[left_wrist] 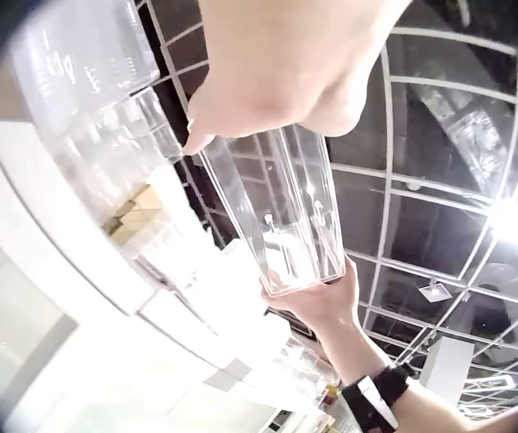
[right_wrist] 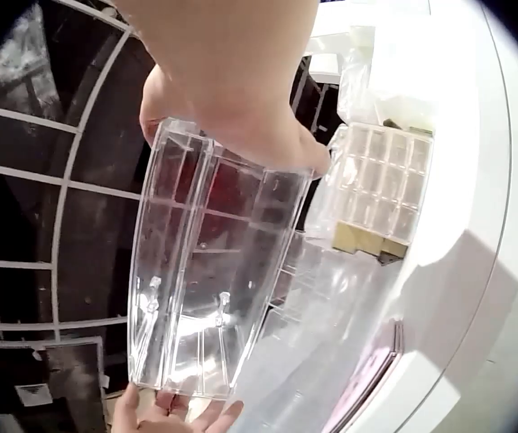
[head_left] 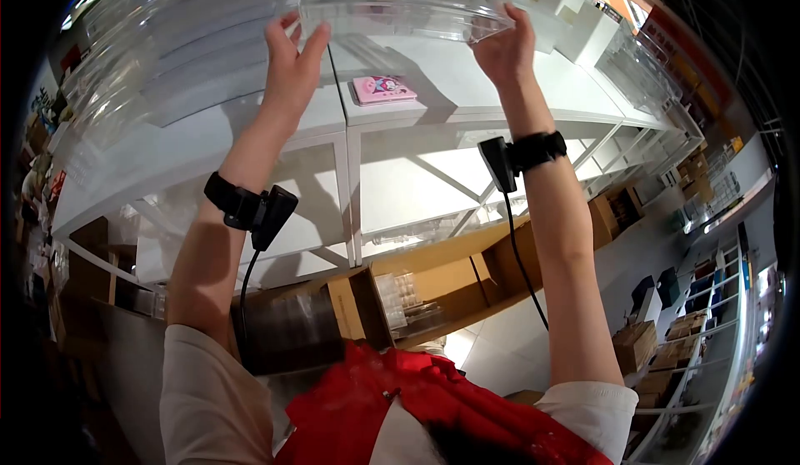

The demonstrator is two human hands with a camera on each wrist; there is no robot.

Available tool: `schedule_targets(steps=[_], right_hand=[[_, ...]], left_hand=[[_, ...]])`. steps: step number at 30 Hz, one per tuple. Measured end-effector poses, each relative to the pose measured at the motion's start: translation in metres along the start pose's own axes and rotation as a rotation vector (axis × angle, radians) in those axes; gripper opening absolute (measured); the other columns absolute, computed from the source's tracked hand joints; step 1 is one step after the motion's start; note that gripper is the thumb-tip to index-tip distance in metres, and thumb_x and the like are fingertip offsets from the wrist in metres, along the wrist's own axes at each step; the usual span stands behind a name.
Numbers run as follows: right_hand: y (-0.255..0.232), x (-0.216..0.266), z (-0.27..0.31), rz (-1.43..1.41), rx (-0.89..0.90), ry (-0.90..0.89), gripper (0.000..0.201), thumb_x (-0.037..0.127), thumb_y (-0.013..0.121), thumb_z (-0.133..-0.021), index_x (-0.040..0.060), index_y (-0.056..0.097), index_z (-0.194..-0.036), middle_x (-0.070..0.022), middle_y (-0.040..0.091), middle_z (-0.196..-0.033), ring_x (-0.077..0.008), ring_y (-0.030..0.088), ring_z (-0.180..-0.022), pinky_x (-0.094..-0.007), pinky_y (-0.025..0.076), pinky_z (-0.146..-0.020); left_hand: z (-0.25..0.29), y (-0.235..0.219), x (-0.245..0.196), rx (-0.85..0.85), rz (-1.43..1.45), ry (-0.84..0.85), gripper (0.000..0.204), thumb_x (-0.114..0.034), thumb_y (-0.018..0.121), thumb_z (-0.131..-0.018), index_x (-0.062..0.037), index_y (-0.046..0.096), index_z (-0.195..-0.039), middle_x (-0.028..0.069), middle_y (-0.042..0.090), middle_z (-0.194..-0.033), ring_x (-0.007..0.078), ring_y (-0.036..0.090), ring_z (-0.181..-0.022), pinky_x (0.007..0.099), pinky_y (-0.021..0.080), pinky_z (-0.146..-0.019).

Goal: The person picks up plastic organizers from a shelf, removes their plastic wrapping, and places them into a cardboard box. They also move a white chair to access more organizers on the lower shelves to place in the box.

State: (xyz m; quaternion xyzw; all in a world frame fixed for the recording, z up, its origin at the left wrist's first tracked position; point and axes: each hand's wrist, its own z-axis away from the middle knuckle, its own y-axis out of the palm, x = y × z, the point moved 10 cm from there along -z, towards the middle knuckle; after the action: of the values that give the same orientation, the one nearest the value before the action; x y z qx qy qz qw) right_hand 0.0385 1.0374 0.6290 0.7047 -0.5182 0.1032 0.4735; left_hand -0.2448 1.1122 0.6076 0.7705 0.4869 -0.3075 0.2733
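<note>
A clear plastic box (head_left: 392, 17) with a ridge along its length is held up over the white counter, between both hands. My left hand (head_left: 293, 69) grips its left end, thumb toward me. At the opposite end, my right hand (head_left: 507, 48) grips the lower right corner. In the right wrist view the box (right_wrist: 209, 271) stretches from the right hand at the top to the fingertips of the left hand (right_wrist: 173, 417) at the bottom. The left wrist view shows the right hand (left_wrist: 327, 302) against the box's far end; part of the left fingers is hidden there.
A pink illustrated booklet (head_left: 383, 90) lies on the white counter (head_left: 225, 136) below the box. Stacked clear containers (head_left: 200, 57) stand to the left. A compartmented clear tray (right_wrist: 383, 176) sits behind. Open cardboard boxes (head_left: 450, 286) with clear plastic pieces are below the counter.
</note>
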Motion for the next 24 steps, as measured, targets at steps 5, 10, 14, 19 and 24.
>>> schedule_targets(steps=[5,10,14,19,24], right_hand=[[0.023,0.038,0.063,0.124,0.114,0.053,0.045,0.026,0.050,-0.080,0.0006,0.045,-0.116,-0.0138,0.052,-0.110,-0.0292,0.049,-0.106,-0.0399,0.038,-0.092],[-0.028,-0.002,0.139,0.122,-0.349,0.130,0.060,0.044,0.049,-0.078,0.0109,0.037,-0.126,-0.0182,0.040,-0.121,-0.0328,0.042,-0.112,-0.0513,0.034,-0.090],[-0.039,-0.012,0.164,0.112,-0.350,0.113,0.062,0.045,0.049,-0.079,0.0078,0.035,-0.127,-0.0178,0.041,-0.117,-0.0324,0.043,-0.110,-0.0501,0.034,-0.090],[-0.036,0.056,0.184,0.240,-0.326,0.080,0.079,0.054,0.045,-0.080,0.0032,0.024,-0.137,-0.0283,0.029,-0.133,-0.0402,0.036,-0.121,-0.0554,0.032,-0.096],[-0.075,0.109,0.252,0.195,-0.270,0.362,0.083,0.053,0.046,-0.080,0.0038,0.015,-0.140,-0.0256,0.038,-0.127,-0.0388,0.045,-0.113,-0.0527,0.040,-0.093]], left_hand=[[0.009,0.019,-0.060,-0.123,0.153,0.055,0.056,-0.043,0.056,-0.085,-0.0015,0.034,-0.116,0.0056,0.038,-0.112,0.0123,0.043,-0.101,0.0335,0.041,-0.090],[0.012,0.032,-0.012,-0.433,-0.278,-0.136,0.068,-0.048,0.033,-0.092,0.0117,0.035,-0.125,0.0297,0.038,-0.129,0.0345,0.040,-0.120,0.0356,0.031,-0.100],[-0.001,0.052,-0.003,-0.391,-0.270,-0.062,0.076,-0.056,0.035,-0.089,0.0150,0.043,-0.116,0.0315,0.049,-0.116,0.0360,0.047,-0.111,0.0365,0.035,-0.094],[-0.018,0.095,-0.044,0.306,-0.257,-0.265,0.080,-0.065,0.032,-0.085,0.0084,0.053,-0.109,0.0282,0.058,-0.105,0.0317,0.056,-0.101,0.0363,0.040,-0.088],[0.084,0.144,-0.060,0.443,-0.329,-0.256,0.074,-0.054,0.052,-0.081,0.0066,0.038,-0.120,0.0195,0.054,-0.110,0.0203,0.055,-0.097,0.0285,0.043,-0.083]])
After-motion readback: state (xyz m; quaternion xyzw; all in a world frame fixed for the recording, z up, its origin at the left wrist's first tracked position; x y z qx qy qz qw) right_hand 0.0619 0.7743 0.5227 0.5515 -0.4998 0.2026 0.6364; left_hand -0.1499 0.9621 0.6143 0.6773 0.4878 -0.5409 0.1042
